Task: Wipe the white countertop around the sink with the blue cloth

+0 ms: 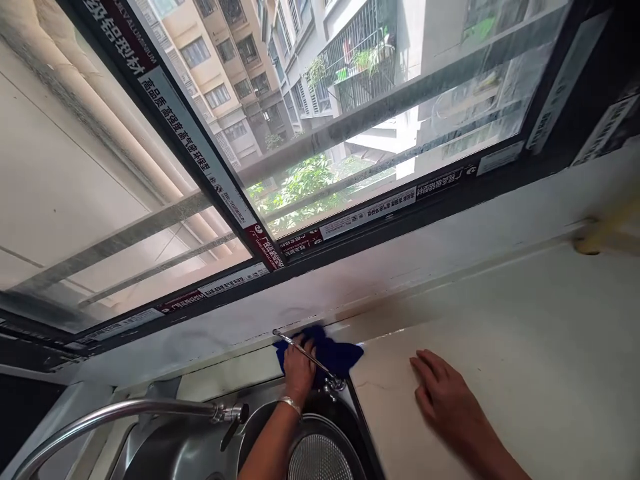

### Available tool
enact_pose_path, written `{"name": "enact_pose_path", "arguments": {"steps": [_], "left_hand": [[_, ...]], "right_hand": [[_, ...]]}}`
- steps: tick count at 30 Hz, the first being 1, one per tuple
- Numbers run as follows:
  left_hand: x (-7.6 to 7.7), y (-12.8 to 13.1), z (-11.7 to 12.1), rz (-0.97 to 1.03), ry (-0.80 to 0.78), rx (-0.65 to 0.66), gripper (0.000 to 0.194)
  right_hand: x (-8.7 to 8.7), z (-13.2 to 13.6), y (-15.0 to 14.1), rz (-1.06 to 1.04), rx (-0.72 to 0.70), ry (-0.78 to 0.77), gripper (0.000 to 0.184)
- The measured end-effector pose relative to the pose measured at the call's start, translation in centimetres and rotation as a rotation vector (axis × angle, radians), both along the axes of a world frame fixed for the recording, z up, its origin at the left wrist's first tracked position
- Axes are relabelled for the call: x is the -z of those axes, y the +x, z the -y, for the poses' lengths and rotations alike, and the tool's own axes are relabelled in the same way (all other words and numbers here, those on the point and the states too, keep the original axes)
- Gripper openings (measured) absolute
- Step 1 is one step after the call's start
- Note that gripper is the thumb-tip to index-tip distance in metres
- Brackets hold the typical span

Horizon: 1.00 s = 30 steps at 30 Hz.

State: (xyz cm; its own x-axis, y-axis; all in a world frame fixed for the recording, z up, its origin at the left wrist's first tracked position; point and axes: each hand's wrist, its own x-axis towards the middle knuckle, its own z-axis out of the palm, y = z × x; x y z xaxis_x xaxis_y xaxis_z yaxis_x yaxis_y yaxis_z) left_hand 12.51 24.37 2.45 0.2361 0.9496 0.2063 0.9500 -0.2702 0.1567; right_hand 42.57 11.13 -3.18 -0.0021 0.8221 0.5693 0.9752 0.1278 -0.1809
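Evenly press the blue cloth (343, 357), gripped in the left hand (299, 368) at the far edge of the sink (269, 395), around the thin faucet (318, 365), with the empty, loosely spread right hand (443, 395) rightward over the counter (540, 373).

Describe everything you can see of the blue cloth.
The blue cloth is deep, plain blue and looks like soft fabric. It lies crumpled at the back edge of the sink, one pointed corner stretching right. The left hand is on it, hiding part. A slim metal pipe crosses in front; whether they touch is unclear. Any hem or weave is too small to tell.
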Motion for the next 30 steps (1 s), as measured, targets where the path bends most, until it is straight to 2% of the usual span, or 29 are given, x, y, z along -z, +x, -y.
{"name": "enact_pose_path", "arguments": {"steps": [4, 8, 13, 16, 19, 22, 27, 30], "left_hand": [[0.6, 0.7, -2.3, 0.062, -0.051, 0.297, 0.031], [1.0, 3.5, -4.9, 0.113, -0.099, 0.523, 0.03], [1.1, 7.9, -6.6, 0.177, -0.117, 0.727, 0.033], [1.2, 9.0, -6.9, 0.222, -0.106, 0.769, 0.035], [1.4, 7.5, -6.9, 0.252, -0.094, 0.75, 0.034], [1.7, 3.7, -6.6, 0.245, -0.087, 0.671, 0.033], [1.2, -4.5, -4.3, 0.172, -0.043, 0.357, 0.036], [0.4, -7.7, -2.0, 0.108, -0.013, 0.131, 0.039]], "right_hand": [[-0.4, 0.3, 0.0, 0.004, 0.023, -0.032, 0.043], [-0.8, 0.3, 0.1, 0.003, 0.021, -0.073, 0.042], [-1.0, 0.2, 0.5, -0.021, 0.038, -0.147, 0.043], [-1.1, 0.1, 0.8, -0.056, 0.034, -0.178, 0.044], [-1.2, 0.0, 0.9, -0.094, 0.035, -0.191, 0.043], [-1.4, -0.2, 0.8, -0.128, 0.032, -0.186, 0.043], [-1.4, -0.4, 0.5, -0.166, 0.036, -0.153, 0.042], [-1.4, -0.4, 0.3, -0.177, 0.039, -0.124, 0.042]]}}
